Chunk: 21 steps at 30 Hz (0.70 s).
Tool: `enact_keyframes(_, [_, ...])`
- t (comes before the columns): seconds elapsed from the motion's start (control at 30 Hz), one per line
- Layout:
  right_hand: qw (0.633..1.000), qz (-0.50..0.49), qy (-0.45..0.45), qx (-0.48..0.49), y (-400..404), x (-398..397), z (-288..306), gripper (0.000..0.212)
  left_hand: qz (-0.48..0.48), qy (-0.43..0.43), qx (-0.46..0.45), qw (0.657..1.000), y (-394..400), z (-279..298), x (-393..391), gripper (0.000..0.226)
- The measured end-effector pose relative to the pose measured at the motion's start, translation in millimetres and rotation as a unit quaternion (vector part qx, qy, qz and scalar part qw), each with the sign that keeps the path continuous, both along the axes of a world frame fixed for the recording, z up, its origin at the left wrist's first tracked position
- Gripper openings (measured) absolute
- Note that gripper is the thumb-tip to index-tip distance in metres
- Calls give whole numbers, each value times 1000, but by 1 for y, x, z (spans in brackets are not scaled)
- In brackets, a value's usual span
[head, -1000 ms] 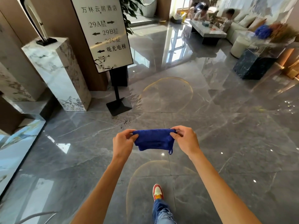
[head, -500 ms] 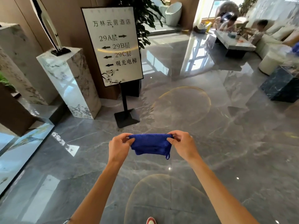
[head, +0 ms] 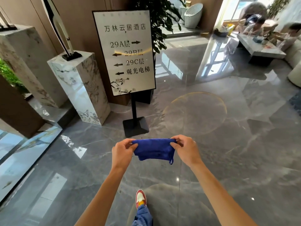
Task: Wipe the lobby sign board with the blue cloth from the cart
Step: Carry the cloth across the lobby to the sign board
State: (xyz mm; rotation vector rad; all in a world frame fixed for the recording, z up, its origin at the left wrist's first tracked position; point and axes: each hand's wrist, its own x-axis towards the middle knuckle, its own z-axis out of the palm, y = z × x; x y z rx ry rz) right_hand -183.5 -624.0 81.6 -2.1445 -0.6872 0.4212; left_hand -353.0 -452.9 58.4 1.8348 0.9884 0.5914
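While the approach to the board is under way, items are entered from left to right.

Marble plinth: two in view, the nearer one carrying a dark-based sculpture; both stand left of the sign and apart from it.

Lobby sign board: one, upright on a thin black post with a square black base, well ahead of the hands. White glossy face, black lettering and arrows, a streak of glare across the middle line.

Left hand: one, thumb and fingers pinched closed on the left top corner of the cloth.

Blue cloth: one, folded, stretched level between the two hands at about waist height, a small loop hanging at its lower right corner. It touches nothing but the hands.

Right hand: one, pinched closed on the right top corner.

Shoe: one visible, stepping forward on the polished grey floor.

Handling note, as a judgement: close the gap first, then gather the folds into a flat pad in one palm. Steady the frame with the free hand, since the narrow post may rock. Wipe from the top edge downward in overlapping passes, checking against the glare for streaks.
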Motion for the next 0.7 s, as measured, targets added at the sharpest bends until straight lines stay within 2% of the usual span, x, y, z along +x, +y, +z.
enact_keyframes(0.2, [999, -29, 15, 24, 78, 51, 1, 21, 16, -32, -20, 999, 72, 0, 55, 31])
enact_keyframes(0.5, [1000, 5, -5, 29, 187, 117, 18, 34, 31, -52, -23, 998, 177, 11, 113, 30])
enact_keyframes(0.7, [999, 10, -16, 43, 234, 147, 21, 25, 49, -54, -23, 997, 221, 12, 142, 20])
